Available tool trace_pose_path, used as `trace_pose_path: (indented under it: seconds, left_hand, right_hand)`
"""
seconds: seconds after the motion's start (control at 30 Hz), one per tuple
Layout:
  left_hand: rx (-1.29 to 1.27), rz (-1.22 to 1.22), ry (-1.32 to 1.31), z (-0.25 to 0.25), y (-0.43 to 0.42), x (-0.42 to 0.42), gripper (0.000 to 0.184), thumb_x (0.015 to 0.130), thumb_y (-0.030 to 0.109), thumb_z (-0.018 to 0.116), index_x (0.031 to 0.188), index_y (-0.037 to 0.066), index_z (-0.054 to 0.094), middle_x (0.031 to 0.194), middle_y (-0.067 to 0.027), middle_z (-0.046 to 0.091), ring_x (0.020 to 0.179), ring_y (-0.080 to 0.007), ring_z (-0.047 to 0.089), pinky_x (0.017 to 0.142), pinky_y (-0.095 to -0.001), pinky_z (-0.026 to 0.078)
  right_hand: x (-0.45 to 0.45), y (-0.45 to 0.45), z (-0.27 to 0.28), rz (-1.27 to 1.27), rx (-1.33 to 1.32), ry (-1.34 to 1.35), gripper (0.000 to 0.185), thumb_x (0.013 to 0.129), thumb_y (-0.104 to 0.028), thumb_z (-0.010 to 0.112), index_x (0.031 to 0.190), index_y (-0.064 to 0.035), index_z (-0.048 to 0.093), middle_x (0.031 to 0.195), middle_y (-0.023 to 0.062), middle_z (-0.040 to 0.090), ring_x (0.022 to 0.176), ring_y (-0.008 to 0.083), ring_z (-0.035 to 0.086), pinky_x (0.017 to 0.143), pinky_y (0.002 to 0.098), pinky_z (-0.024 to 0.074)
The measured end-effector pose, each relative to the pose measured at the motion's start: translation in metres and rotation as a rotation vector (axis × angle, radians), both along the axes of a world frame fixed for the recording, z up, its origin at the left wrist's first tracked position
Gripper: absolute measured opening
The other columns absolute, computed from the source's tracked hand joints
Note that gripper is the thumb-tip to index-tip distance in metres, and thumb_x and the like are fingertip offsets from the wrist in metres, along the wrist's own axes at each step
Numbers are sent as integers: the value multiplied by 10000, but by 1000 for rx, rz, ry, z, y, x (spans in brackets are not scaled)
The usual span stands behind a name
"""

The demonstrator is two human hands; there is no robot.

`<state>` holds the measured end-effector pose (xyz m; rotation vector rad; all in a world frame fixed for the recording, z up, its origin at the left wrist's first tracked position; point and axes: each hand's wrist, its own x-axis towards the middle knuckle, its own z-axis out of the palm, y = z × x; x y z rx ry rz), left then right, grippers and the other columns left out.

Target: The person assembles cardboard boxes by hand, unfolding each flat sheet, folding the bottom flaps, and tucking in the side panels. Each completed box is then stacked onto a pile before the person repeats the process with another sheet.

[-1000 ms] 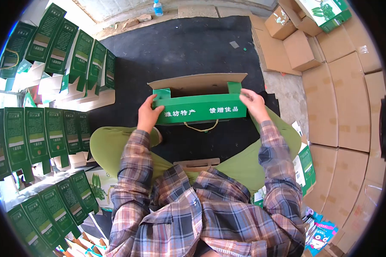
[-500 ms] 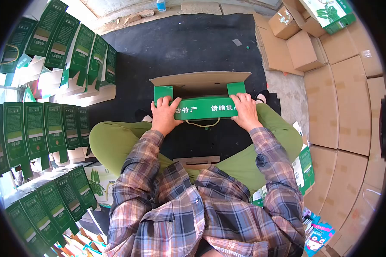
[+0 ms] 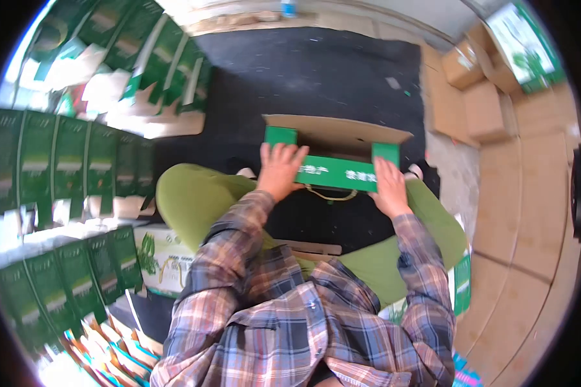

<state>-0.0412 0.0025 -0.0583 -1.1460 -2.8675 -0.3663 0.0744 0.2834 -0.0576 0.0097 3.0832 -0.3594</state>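
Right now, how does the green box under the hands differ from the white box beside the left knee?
The green box shows a green front with white lettering; the white box shows green plants on white. The left hand and right hand touch the green box; neither touches the white box. Both are printed.

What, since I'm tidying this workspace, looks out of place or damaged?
A small grey scrap and a green speck lie loose on the black mat beyond the open green box, like stray litter. The box shows no obvious damage, though the view is blurred.
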Motion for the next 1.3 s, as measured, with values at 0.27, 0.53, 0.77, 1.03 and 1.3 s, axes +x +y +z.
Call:
trace_pose_path:
  seconds: [0.27,0.53,0.77,1.03,1.3]
  left_hand:
    - [48,-173,-64,-12,9,-1,837,560,283,821,1279,70,449,1150,-75,489,1114,-251,446,958,-419,320]
    - [125,-95,-147,1,14,-1,761,570,230,808,1234,62,476,1125,-77,489,1109,-262,437,949,-427,311]
    - [688,209,-22,66,10,-12,801,553,293,813,1228,64,447,1146,-133,460,1093,-328,418,928,-444,307]
    - [1250,570,99,181,-90,-4,896,581,200,809,1312,-31,344,1210,-176,429,1125,-297,437,954,-383,384]
    - [2104,611,-288,86,-182,55,518,875,132,612,1324,33,374,1274,-58,490,1153,-169,470,991,-328,362]
  right_hand:
    - [-3,-12,-3,-47,48,-146,986,638,-64,763,1442,-78,193,1485,116,245,1366,316,223,1065,457,261]
    - [-8,19,28,-152,-135,75,908,637,-64,754,1412,-32,282,1462,182,280,1341,351,259,1095,426,226]
    - [-7,70,80,-448,-548,460,567,821,-78,624,1350,-57,421,1365,150,426,1254,253,411,1023,391,338]
    - [-15,87,79,-531,-697,452,372,880,-85,568,1245,-18,541,1231,120,563,1161,207,502,989,318,380]
    - [-25,86,65,-436,-773,411,350,877,-88,567,1218,-11,559,1189,106,591,1107,215,540,970,337,400]
